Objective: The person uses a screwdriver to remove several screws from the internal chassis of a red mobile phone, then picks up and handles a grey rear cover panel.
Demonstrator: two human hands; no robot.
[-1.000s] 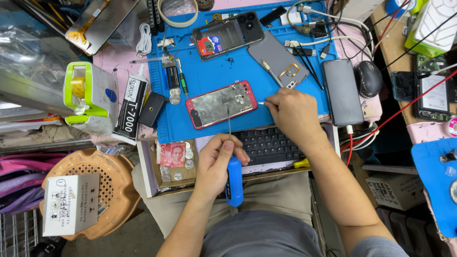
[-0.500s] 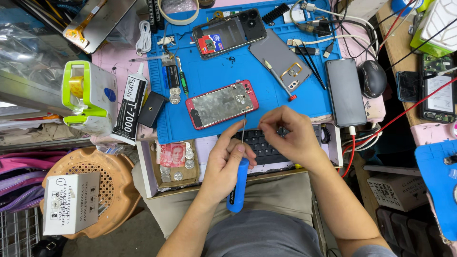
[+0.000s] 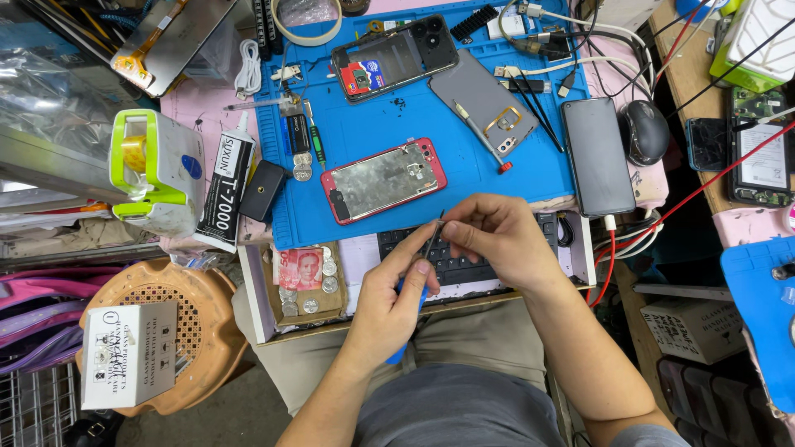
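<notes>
The left hand [image 3: 396,291] is closed around a blue-handled screwdriver with a thin metal shaft [image 3: 431,242], held upright over the black keyboard [image 3: 451,263]. The right hand [image 3: 497,240] pinches the shaft's tip with its fingertips. Both hover just below the red-framed opened phone [image 3: 383,179] lying on the blue work mat [image 3: 464,165].

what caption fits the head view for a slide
Left hand holds a blue-handled screwdriver, right hand pinching its tip, below a red phone.
</notes>
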